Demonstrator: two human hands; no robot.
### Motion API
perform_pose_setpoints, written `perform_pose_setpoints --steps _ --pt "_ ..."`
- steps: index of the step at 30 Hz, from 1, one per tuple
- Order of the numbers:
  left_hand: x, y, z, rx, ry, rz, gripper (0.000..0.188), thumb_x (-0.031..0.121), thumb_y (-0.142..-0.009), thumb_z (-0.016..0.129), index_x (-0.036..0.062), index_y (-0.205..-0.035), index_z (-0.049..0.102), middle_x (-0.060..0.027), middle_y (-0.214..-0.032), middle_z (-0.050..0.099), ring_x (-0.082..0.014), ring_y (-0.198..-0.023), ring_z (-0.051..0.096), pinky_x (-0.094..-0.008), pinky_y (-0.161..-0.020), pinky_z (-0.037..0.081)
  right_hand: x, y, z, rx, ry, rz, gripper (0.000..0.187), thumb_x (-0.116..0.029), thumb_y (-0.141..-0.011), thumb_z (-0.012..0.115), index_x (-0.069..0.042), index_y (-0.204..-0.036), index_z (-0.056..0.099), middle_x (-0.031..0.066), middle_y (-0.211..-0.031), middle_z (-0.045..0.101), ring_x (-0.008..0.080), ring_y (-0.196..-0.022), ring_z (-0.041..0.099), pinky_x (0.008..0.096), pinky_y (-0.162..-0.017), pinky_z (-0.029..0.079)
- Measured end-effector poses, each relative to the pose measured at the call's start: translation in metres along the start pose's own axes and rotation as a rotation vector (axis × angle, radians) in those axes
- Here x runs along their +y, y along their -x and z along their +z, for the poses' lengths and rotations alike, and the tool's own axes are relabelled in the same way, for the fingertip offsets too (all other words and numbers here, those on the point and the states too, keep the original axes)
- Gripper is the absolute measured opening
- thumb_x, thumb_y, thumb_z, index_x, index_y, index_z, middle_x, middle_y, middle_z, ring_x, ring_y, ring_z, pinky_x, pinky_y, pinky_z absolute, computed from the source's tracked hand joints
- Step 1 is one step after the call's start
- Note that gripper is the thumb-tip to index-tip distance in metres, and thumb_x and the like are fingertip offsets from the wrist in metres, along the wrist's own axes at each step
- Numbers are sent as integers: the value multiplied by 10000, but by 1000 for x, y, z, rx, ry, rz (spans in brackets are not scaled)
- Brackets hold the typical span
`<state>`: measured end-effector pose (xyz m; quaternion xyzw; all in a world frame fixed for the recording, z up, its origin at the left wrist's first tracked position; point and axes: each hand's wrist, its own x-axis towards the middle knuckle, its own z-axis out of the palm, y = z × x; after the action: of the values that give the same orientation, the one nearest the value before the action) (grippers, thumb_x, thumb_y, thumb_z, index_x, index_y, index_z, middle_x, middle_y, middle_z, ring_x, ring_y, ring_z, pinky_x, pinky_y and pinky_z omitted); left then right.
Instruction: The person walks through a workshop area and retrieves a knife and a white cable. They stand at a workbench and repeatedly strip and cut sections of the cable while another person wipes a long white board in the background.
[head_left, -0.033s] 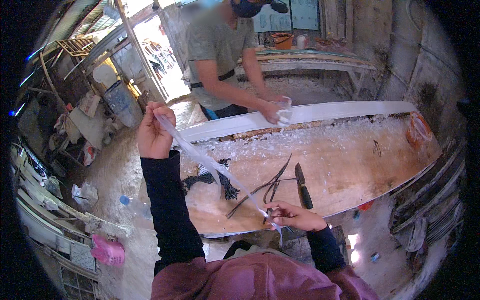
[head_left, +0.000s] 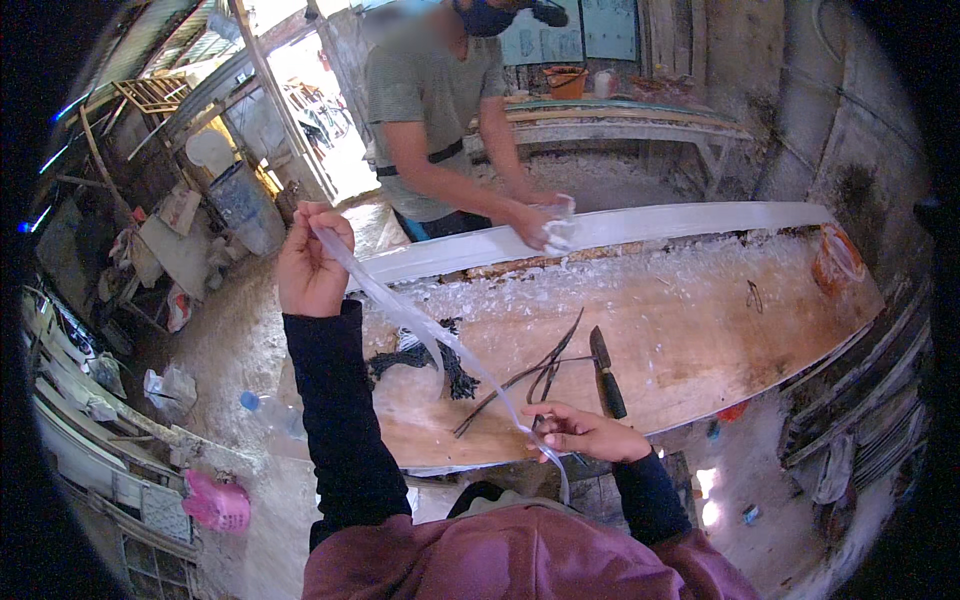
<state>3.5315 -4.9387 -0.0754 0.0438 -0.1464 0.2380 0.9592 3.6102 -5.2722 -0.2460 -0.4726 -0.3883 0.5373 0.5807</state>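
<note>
Clock positions are taken from the view's centre. At eight o'clock, a pink plastic container (head_left: 215, 502) sits on the floor. Between nine and ten, the left hand (head_left: 315, 262) is raised, its fingertips pinching the upper end of a translucent plastic strip (head_left: 385, 298). The strip slants down toward five o'clock, past the right fingertips, its tail hanging below. Between six and seven, a bundle of black and white cords (head_left: 460, 378) lies on the plywood worktop (head_left: 690, 320). Near one, a co-worker (head_left: 430, 110) presses a white wad (head_left: 558, 228) against a white-coated plank (head_left: 700, 222). At five, dark thin strips (head_left: 520, 378) lie near the right hand (head_left: 592, 437), whose curled fingers hold a small dark object (head_left: 540, 423); whether they also grip the plastic cannot be determined. At four, a black-handled knife (head_left: 610, 390) lies on the worktop. At three, an orange-and-white plastic bag (head_left: 835, 262) rests at its far end.
</note>
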Motion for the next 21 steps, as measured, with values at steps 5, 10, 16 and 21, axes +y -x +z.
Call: perform_pose_setpoints --steps 5,10,16,21 --pt "-13 -5 3 -16 -154 125 120 58 -830 493 -18 -915 531 -123 -875 570 -227 -838 546 -400 -853 421 -12 -22 7 -2 -98 -10 308 -206 -879 466 -36 -1135 467 12 -804 533 80 -707 493 209 -642 402" --pt "-21 -6 5 38 -97 180 122 63 -834 492 -10 -919 539 -136 -864 591 -253 -875 556 -455 -911 385 -3 -45 14 207 -213 -111 271 -243 -878 468 -50 -1059 528 -10 -787 526 58 -677 461 187 -623 381" --pt "-29 -9 -1 73 40 140 126 67 -841 479 -13 -918 539 -138 -853 584 -263 -870 554 -471 -918 378 2 -75 24 192 -454 -299 192 -201 -869 475 -34 -887 567 119 -1246 399 177 -1124 392 264 -851 346" --pt "-32 -10 -8 146 43 170 137 75 -845 474 -21 -921 536 -154 -877 567 -262 -868 552 -465 -921 379 -1 -101 24 141 -302 -363 216 -240 -853 496 -42 -820 577 121 -1344 296 219 -1250 246 341 -975 227"
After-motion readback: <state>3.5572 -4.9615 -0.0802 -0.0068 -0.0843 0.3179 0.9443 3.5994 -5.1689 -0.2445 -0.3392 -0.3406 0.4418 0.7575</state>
